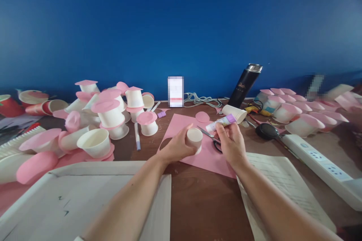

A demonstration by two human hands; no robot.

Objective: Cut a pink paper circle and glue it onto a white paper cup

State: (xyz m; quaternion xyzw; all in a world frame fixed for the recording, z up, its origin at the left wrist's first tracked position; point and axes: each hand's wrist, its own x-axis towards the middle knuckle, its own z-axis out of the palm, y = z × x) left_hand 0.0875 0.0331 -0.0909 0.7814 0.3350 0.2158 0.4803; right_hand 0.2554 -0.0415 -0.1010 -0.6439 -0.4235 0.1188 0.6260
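My left hand (179, 145) wraps round a small white paper cup (195, 138), which stands with its closed base up over a pink paper sheet (185, 124). In my right hand (232, 143) is a glue stick (221, 122) with a purple end, held tilted between thumb and fingers to the right of the cup. Black-handled scissors (217, 145) lie on the pink sheet between my two hands, partly hidden by the right one. A pink paper circle (203, 116) rests at the sheet's far edge. Another white paper cup (234, 113) lies on its side behind the glue stick.
Many white cups with pink paper discs (109, 115) are piled at left, with more cups (305, 122) grouped at right. A white power strip (319, 162), black flask (245, 84), marker (137, 136), phone (175, 91) and written paper (283, 184) are around. A blue wall (181, 26) stands behind.
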